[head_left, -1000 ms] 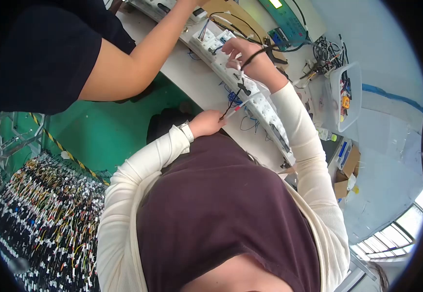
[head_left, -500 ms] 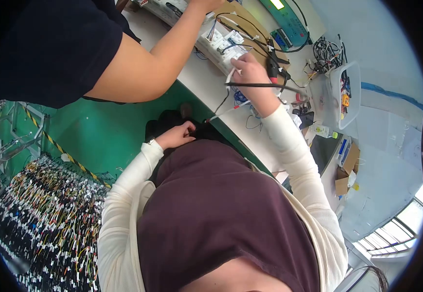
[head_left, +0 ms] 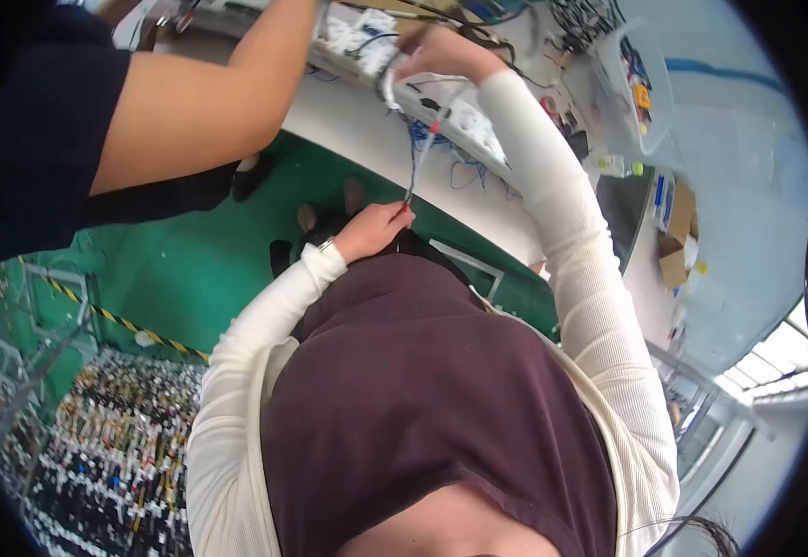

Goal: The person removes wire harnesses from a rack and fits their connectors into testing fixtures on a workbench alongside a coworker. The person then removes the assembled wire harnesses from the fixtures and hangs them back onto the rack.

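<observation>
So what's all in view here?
Cable: one, grey with red, centre
Worktable: one, white, ahead
Fixture: count unclear, white, on worktable
Bin: one, clear, upper right
Bottle: one, yellow-green cap, right
Cardboard: some, brown, right
Wire bundles: many, mixed colours, lower left
Barrier strip: one, yellow-black, left
Floor: one, green, left
Co-worker's arm: one, dark-sleeved, upper left
Left hand: one, cream-sleeved, gripping cable
Right hand: one, cream-sleeved, near fixture

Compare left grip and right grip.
The left grip is low, by the maroon top; the right grip is over the table. The left holds a cable; the right is blurred, its hold unclear. The left wrist wears a band; the right shows none. Both have cream sleeves.
</observation>
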A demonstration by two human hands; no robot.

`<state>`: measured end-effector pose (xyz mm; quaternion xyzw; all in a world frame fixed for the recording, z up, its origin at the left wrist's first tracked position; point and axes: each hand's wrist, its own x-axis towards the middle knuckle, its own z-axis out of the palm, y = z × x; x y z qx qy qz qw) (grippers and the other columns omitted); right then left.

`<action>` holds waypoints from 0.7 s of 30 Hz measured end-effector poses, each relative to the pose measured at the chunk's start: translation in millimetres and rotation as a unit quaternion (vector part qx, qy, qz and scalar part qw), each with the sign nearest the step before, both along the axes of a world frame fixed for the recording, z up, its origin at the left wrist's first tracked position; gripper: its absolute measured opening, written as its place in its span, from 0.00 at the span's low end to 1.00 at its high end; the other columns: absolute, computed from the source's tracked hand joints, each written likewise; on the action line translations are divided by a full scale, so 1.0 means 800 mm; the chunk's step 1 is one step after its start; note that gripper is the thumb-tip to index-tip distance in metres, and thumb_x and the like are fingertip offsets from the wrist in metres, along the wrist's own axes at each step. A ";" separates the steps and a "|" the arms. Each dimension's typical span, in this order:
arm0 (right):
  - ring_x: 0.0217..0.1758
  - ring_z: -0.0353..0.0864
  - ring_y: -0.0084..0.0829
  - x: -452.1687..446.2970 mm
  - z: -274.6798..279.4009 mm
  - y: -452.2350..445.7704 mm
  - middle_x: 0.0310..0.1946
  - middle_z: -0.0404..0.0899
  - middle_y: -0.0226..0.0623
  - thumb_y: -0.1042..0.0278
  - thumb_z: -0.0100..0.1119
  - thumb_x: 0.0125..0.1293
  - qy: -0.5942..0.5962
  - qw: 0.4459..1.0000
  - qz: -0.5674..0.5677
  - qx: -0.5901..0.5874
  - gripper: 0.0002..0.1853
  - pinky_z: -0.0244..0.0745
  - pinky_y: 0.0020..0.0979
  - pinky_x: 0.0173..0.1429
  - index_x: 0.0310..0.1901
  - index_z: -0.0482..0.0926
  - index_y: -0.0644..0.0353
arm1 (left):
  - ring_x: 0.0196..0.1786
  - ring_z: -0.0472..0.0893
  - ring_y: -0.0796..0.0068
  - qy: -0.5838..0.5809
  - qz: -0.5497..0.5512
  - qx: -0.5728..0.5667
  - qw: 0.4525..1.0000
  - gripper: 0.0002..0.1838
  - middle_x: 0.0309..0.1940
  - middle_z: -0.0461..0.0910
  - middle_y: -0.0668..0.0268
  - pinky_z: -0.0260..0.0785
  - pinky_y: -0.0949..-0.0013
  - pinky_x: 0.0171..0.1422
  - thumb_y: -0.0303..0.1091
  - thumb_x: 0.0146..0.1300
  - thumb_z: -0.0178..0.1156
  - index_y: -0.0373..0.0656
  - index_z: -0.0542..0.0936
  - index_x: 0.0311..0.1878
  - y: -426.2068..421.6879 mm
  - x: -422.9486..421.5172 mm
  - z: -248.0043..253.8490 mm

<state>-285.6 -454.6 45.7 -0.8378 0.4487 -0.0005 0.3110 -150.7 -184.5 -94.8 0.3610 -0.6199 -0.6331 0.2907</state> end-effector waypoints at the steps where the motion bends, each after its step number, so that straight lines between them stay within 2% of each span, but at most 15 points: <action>1: 0.46 0.86 0.38 0.000 0.000 -0.004 0.43 0.87 0.46 0.42 0.81 0.45 0.006 1.000 0.000 -0.018 0.38 0.78 0.34 0.52 0.48 0.83 0.68 | 0.31 0.82 0.57 -0.018 0.057 -0.037 0.998 0.15 0.30 0.82 0.53 0.72 0.61 0.37 0.40 0.74 0.56 0.35 0.80 0.39 -0.001 0.009 0.025; 3: 0.45 0.86 0.40 -0.004 -0.004 0.001 0.42 0.87 0.47 0.41 0.81 0.44 -0.016 1.000 -0.011 -0.011 0.38 0.79 0.34 0.52 0.48 0.83 0.68 | 0.26 0.81 0.61 -0.102 0.212 -0.184 0.954 0.14 0.23 0.79 0.57 0.70 0.61 0.31 0.39 0.72 0.58 0.37 0.81 0.35 -0.011 0.024 0.046; 5: 0.45 0.86 0.42 -0.009 -0.008 0.018 0.42 0.87 0.46 0.43 0.80 0.47 -0.052 0.996 -0.042 -0.051 0.35 0.79 0.36 0.52 0.48 0.84 0.66 | 0.24 0.79 0.61 -0.126 0.385 -0.168 0.899 0.14 0.21 0.77 0.58 0.68 0.63 0.29 0.38 0.71 0.61 0.38 0.81 0.32 -0.043 0.043 0.062; 7: 0.45 0.86 0.43 -0.011 -0.013 0.029 0.42 0.87 0.47 0.47 0.78 0.51 -0.058 0.993 -0.086 -0.051 0.32 0.80 0.37 0.52 0.49 0.84 0.65 | 0.24 0.77 0.49 -0.225 0.448 -0.177 0.847 0.08 0.24 0.78 0.52 0.69 0.58 0.28 0.34 0.68 0.63 0.42 0.79 0.35 -0.089 0.060 0.097; 8: 0.44 0.87 0.43 -0.013 -0.012 0.036 0.42 0.87 0.47 0.50 0.75 0.55 -0.095 0.989 -0.103 -0.044 0.28 0.80 0.37 0.52 0.50 0.85 0.65 | 0.24 0.77 0.49 -0.230 0.448 -0.184 0.844 0.08 0.24 0.78 0.52 0.69 0.58 0.28 0.34 0.68 0.63 0.42 0.79 0.35 -0.109 0.059 0.096; 9: 0.44 0.87 0.43 -0.015 -0.007 0.038 0.42 0.87 0.47 0.50 0.75 0.55 -0.102 0.989 -0.101 -0.045 0.28 0.80 0.37 0.52 0.50 0.85 0.65 | 0.24 0.77 0.49 -0.186 0.454 -0.220 0.843 0.05 0.23 0.77 0.53 0.69 0.57 0.28 0.34 0.69 0.62 0.45 0.80 0.43 -0.127 0.056 0.095; 10: 0.42 0.86 0.40 -0.017 -0.002 0.037 0.39 0.87 0.47 0.56 0.72 0.56 -0.092 0.992 -0.080 -0.039 0.23 0.79 0.36 0.50 0.48 0.85 0.65 | 0.24 0.77 0.49 -0.142 0.459 -0.255 0.839 0.10 0.23 0.76 0.53 0.69 0.56 0.29 0.34 0.69 0.61 0.48 0.80 0.52 -0.137 0.054 0.093; 11: 0.40 0.85 0.38 -0.019 0.004 0.033 0.35 0.86 0.46 0.62 0.69 0.58 -0.081 0.994 -0.059 -0.035 0.18 0.78 0.36 0.48 0.46 0.85 0.66 | 0.24 0.77 0.49 -0.146 0.460 -0.260 0.836 0.10 0.23 0.76 0.53 0.69 0.56 0.29 0.34 0.69 0.61 0.48 0.80 0.52 -0.143 0.054 0.092; 13: 0.34 0.84 0.35 -0.022 0.015 0.028 0.31 0.86 0.42 0.58 0.70 0.59 -0.126 0.991 -0.042 0.020 0.18 0.78 0.34 0.44 0.41 0.86 0.66 | 0.24 0.77 0.50 -0.205 0.330 -0.328 0.861 0.25 0.22 0.76 0.55 0.70 0.55 0.30 0.32 0.70 0.58 0.57 0.72 0.70 -0.152 0.052 0.088; 14: 0.32 0.82 0.33 -0.020 0.016 0.028 0.29 0.85 0.41 0.56 0.71 0.58 -0.128 0.988 -0.087 0.016 0.19 0.78 0.34 0.42 0.40 0.86 0.66 | 0.26 0.78 0.50 -0.243 0.318 -0.337 0.852 0.31 0.22 0.76 0.55 0.72 0.53 0.31 0.30 0.69 0.57 0.64 0.68 0.75 -0.155 0.053 0.084; 15: 0.29 0.81 0.32 -0.019 0.012 0.027 0.28 0.85 0.39 0.54 0.73 0.58 -0.130 0.982 -0.134 0.014 0.20 0.77 0.34 0.39 0.39 0.87 0.66 | 0.26 0.78 0.50 -0.248 0.315 -0.335 0.853 0.31 0.22 0.76 0.55 0.72 0.53 0.31 0.30 0.69 0.57 0.64 0.68 0.75 -0.158 0.053 0.088; 16: 0.34 0.87 0.36 -0.016 0.005 0.029 0.31 0.88 0.42 0.54 0.72 0.55 -0.152 0.977 -0.152 -0.008 0.17 0.81 0.35 0.44 0.37 0.90 0.60 | 0.27 0.79 0.48 -0.280 0.306 -0.329 0.848 0.28 0.24 0.78 0.53 0.71 0.52 0.31 0.30 0.70 0.56 0.62 0.72 0.72 -0.158 0.054 0.091; 17: 0.34 0.87 0.36 -0.016 0.000 0.030 0.31 0.88 0.42 0.54 0.72 0.55 -0.153 0.976 -0.153 0.000 0.17 0.81 0.35 0.44 0.37 0.90 0.60 | 0.28 0.79 0.46 -0.312 0.297 -0.322 0.843 0.24 0.26 0.79 0.52 0.71 0.52 0.31 0.30 0.71 0.55 0.59 0.75 0.69 -0.157 0.054 0.093; 19: 0.30 0.85 0.34 -0.014 0.001 0.030 0.28 0.87 0.41 0.53 0.75 0.56 -0.152 0.978 -0.127 -0.059 0.19 0.79 0.35 0.39 0.38 0.88 0.63 | 0.27 0.79 0.46 -0.327 0.301 -0.326 0.835 0.25 0.25 0.79 0.52 0.70 0.51 0.30 0.29 0.70 0.56 0.61 0.75 0.69 -0.156 0.049 0.098; 21: 0.31 0.87 0.36 -0.012 -0.002 0.025 0.29 0.87 0.44 0.55 0.75 0.55 -0.157 0.980 -0.103 -0.069 0.18 0.80 0.35 0.40 0.38 0.88 0.63 | 0.26 0.79 0.46 -0.341 0.307 -0.332 0.824 0.25 0.24 0.78 0.52 0.70 0.50 0.30 0.28 0.69 0.56 0.62 0.76 0.68 -0.153 0.047 0.100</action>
